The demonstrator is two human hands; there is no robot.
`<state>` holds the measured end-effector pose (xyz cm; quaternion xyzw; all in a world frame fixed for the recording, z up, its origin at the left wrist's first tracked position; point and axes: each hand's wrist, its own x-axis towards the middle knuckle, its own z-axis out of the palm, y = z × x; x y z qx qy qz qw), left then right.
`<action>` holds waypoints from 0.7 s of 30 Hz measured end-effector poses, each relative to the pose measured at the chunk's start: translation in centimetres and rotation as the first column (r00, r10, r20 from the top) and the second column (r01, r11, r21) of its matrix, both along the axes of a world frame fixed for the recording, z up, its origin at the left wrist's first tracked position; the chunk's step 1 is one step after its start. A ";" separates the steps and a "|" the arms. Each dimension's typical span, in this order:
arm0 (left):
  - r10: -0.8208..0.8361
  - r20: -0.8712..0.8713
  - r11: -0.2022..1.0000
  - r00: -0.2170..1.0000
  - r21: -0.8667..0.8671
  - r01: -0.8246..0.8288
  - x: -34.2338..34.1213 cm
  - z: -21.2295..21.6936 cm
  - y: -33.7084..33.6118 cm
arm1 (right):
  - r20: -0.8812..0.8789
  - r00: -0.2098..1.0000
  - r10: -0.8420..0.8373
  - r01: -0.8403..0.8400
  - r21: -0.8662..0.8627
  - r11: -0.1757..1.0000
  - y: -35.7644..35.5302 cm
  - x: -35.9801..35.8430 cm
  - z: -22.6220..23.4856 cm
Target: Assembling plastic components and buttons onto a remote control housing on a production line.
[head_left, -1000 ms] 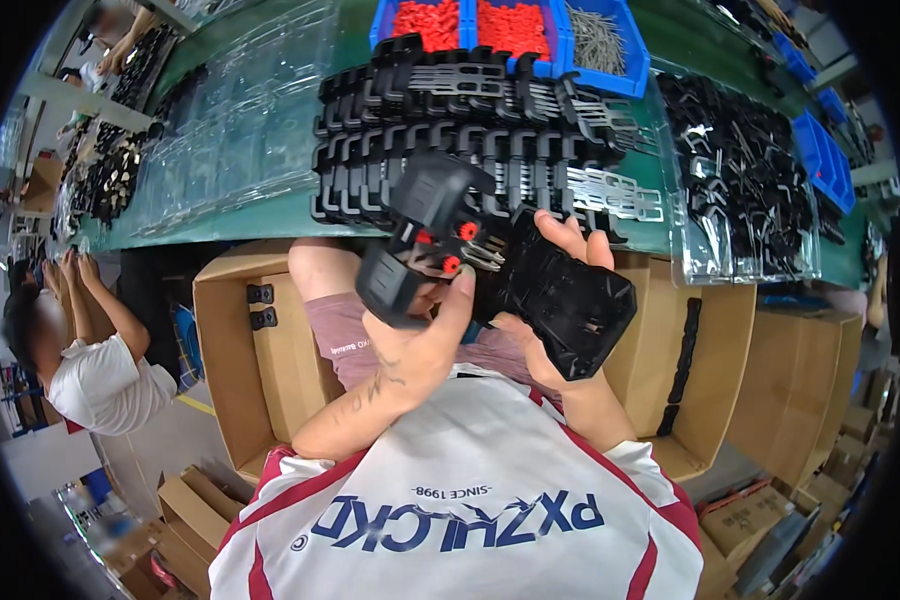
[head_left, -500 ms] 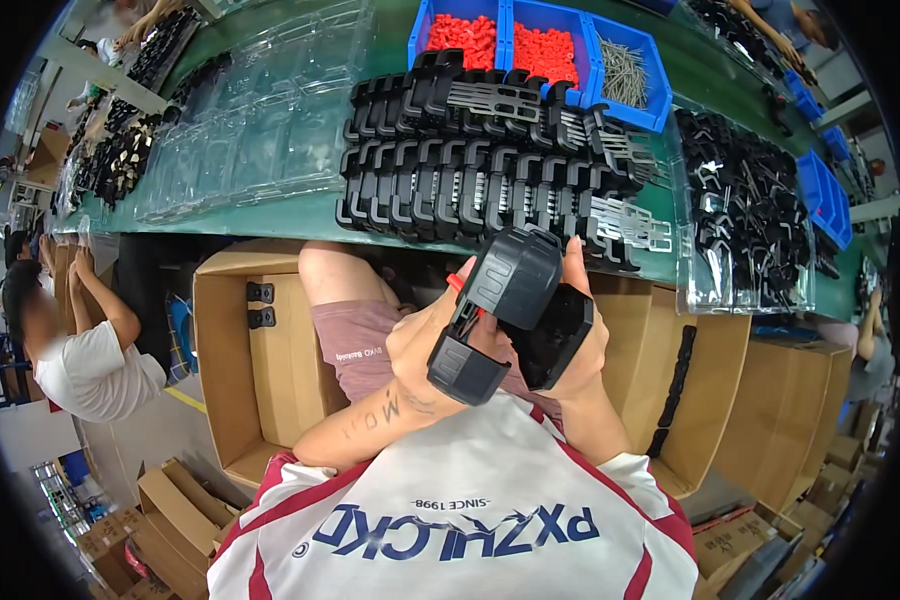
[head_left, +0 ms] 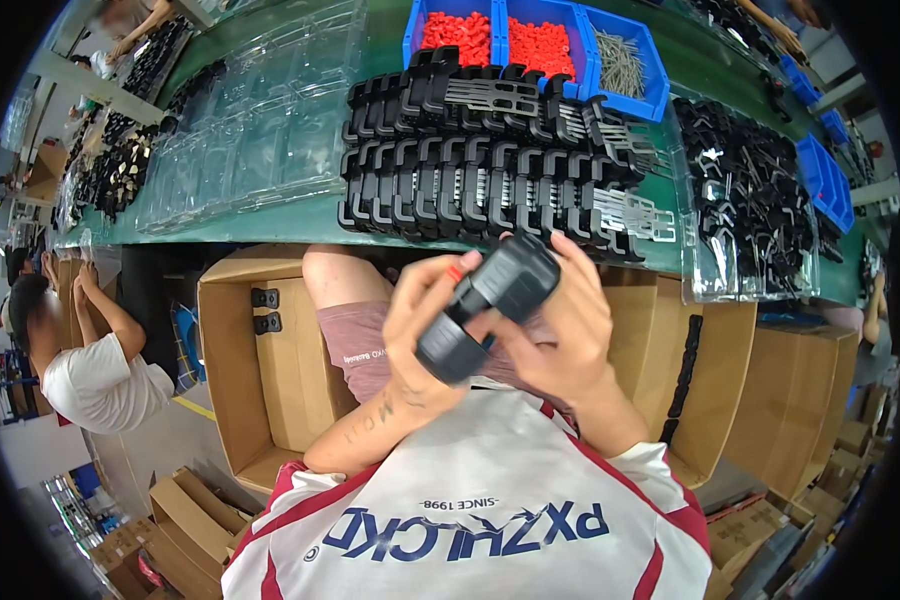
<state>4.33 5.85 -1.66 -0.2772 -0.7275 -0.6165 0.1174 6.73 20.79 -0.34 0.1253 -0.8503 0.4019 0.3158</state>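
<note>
A black plastic casing (head_left: 515, 278), ribbed and blocky with a narrower middle, is between my hands over my lap. My left hand (head_left: 407, 322) is wrapped round its lower left end. A small red piece (head_left: 456, 272) shows on the casing beside the left fingertips. My right hand (head_left: 577, 345) closes on the casing from the right, its fingers along the far end and its thumb at the middle. The underside is hidden, and motion blurs the casing a little. Just beyond, rows of black handle-like parts (head_left: 450, 190) with flat metal prongs (head_left: 630, 215) lie on the green table.
Blue bins (head_left: 660, 95) hold red pieces (head_left: 540, 50) and metal pins (head_left: 620, 62). Clear plastic trays (head_left: 260, 130) lie left; another tray of black parts (head_left: 740, 200) is right. Cardboard boxes (head_left: 232, 380) flank my legs. A person in a white shirt (head_left: 105, 385) works at left.
The casing has turned in my hands; the dark hollow part that showed in my right hand no longer shows. My right thumb has moved in to the casing's middle.
</note>
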 end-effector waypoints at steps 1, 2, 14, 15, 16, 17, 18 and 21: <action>-0.007 0.199 0.992 0.980 0.126 -0.019 -0.1 0.1 -0.2 | 0.017 1.000 -0.011 0.011 0.007 1.000 0.2 0.0 0.5; -0.127 0.358 0.967 0.925 0.251 0.035 -0.3 0.6 -0.6 | 0.022 0.999 -0.026 0.026 0.003 1.000 0.5 0.0 0.8; -0.636 0.523 0.722 0.567 0.663 0.198 -2.7 -1.5 -2.7 | 0.294 0.921 0.255 -0.144 -0.351 0.925 0.6 -0.8 0.6; -0.657 0.513 0.704 0.552 0.680 0.205 -2.8 -1.7 -2.7 | 0.298 0.918 0.261 -0.144 -0.363 0.921 0.5 -0.7 0.7; -0.677 0.502 0.685 0.538 0.697 0.212 -2.8 -1.8 -2.8 | 0.300 0.916 0.267 -0.144 -0.375 0.916 0.3 -0.7 0.6; -0.678 0.502 0.685 0.536 0.697 0.213 -2.9 -1.8 -2.8 | 0.300 0.916 0.266 -0.143 -0.375 0.916 0.2 -0.7 0.6; -0.681 0.509 0.687 0.526 0.693 0.218 -3.0 -1.8 -2.8 | 0.286 0.923 0.257 -0.132 -0.393 0.910 0.1 -0.7 0.5; -0.689 0.528 0.693 0.497 0.680 0.238 -3.3 -1.5 -2.6 | 0.242 0.942 0.230 -0.103 -0.446 0.889 -0.1 -0.7 0.2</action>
